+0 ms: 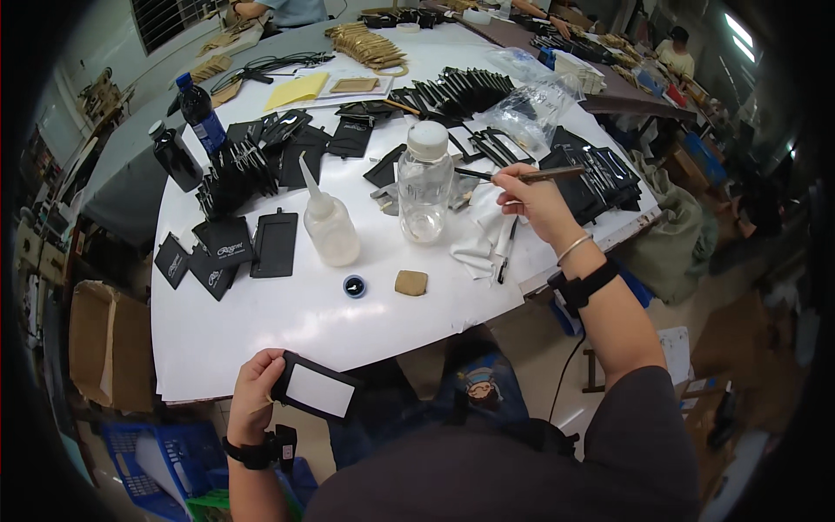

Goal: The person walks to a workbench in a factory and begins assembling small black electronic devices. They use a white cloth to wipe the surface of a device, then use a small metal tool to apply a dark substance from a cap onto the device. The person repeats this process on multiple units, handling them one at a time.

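My left hand [255, 390] grips one corner of a black card holder [318, 390] with a white window, just off the table's near edge. Between the fingers of my right hand [532, 198] is a thin brush [557, 174], its wooden handle to the right and its dark end to the left. That dark end is close to a clear bottle [426, 187] with a white cap and some liquid inside. Left of it stands a squeeze bottle [329, 228] with a slanted nozzle. A small blue-rimmed pot [354, 286] and a tan block [411, 283] lie nearer me.
Black card holders [274, 244] lie at the left, and a fanned row [461, 91] is farther back. Another pile [596, 178] sits at the right edge beside a plastic bag [531, 104]. Two dark bottles [200, 113] stand at left. White cloth [477, 239] and a pen [507, 252] lie below my right hand.
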A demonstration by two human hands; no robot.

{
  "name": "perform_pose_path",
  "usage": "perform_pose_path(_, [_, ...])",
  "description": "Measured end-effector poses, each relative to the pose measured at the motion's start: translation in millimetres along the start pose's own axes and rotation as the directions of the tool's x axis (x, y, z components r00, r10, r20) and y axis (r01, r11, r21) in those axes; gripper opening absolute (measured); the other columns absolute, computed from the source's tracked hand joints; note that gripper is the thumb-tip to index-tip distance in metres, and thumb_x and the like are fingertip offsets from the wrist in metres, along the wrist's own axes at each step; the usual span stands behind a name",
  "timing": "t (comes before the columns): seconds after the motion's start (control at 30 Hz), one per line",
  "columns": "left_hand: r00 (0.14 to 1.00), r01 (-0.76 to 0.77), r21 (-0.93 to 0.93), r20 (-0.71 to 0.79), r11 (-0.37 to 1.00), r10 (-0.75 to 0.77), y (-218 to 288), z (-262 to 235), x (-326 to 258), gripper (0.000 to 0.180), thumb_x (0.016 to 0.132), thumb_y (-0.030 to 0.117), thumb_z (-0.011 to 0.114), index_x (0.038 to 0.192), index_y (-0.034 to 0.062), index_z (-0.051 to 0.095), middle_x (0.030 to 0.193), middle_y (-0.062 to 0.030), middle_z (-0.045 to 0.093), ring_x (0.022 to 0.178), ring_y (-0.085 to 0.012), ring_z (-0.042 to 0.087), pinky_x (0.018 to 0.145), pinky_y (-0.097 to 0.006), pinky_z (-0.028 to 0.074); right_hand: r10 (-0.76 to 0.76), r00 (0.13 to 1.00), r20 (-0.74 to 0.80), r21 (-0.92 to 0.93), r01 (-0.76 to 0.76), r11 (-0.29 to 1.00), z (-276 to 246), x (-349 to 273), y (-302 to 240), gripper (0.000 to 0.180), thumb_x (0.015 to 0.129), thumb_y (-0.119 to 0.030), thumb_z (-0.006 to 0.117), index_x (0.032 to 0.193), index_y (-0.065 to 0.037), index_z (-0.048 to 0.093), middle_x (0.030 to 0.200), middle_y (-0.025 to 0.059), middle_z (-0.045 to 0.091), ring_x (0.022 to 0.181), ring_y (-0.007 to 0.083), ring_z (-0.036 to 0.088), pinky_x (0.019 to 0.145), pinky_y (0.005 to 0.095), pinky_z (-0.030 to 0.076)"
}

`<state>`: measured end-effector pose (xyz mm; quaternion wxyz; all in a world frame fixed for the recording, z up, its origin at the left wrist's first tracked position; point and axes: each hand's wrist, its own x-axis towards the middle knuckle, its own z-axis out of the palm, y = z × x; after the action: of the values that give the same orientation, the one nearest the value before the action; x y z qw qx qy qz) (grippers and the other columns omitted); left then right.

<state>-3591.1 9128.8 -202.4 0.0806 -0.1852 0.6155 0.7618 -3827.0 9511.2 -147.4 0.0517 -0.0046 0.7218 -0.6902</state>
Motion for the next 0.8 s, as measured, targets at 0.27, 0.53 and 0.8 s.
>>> perform_pose_path(0.27, [1.0, -0.009, 0.03, 0.008, 1.0, 0.009, -4, -2, 0, 0.016, 0.089, 0.011, 0.051, 0.098, -0.0012, 0.058, 0.084, -0.0016, 0.062, 0.074, -0.0074, 0.057, 0.069, -0.02, 0.045, -0.004, 0.981, 0.194, 0.419, -0.079, 0.905, 30, -64, 6, 0.01, 0.089, -0.013, 0.053, 0.09, -0.003, 0.052, 0.078, 0.0089, 0.061, 0.06, 0.0115, 0.058, 0.054, 0.0248, 0.049])
perform_pose_path(0.53, [1.0, 0.0, 0.033, 0.015, 0.999, -0.001, -3, -2, -2, 0.017, 0.089, 0.011, 0.05, 0.098, -0.0013, 0.059, 0.086, -0.0029, 0.061, 0.077, -0.0078, 0.057, 0.071, -0.021, 0.044, -0.21, 0.976, -0.062, -0.059, 0.206, 0.977, 36, -37, 11, 0.014, 0.084, -0.007, 0.058, 0.095, 0.002, 0.056, 0.088, 0.0121, 0.064, 0.076, 0.0149, 0.064, 0.063, 0.0229, 0.051])
perform_pose_path(0.8, [0.999, 0.023, 0.103, 0.034, 0.994, -0.027, 3, 1, -4, 0.018, 0.09, 0.012, 0.051, 0.099, -0.0015, 0.059, 0.086, 0.0012, 0.06, 0.078, -0.0049, 0.053, 0.073, -0.019, 0.042, -0.213, 0.968, 0.135, -0.172, 0.235, 0.957, 62, -75, -6, 0.012, 0.086, -0.009, 0.056, 0.093, 0.002, 0.057, 0.081, 0.0107, 0.064, 0.066, 0.0111, 0.06, 0.059, 0.0211, 0.049])
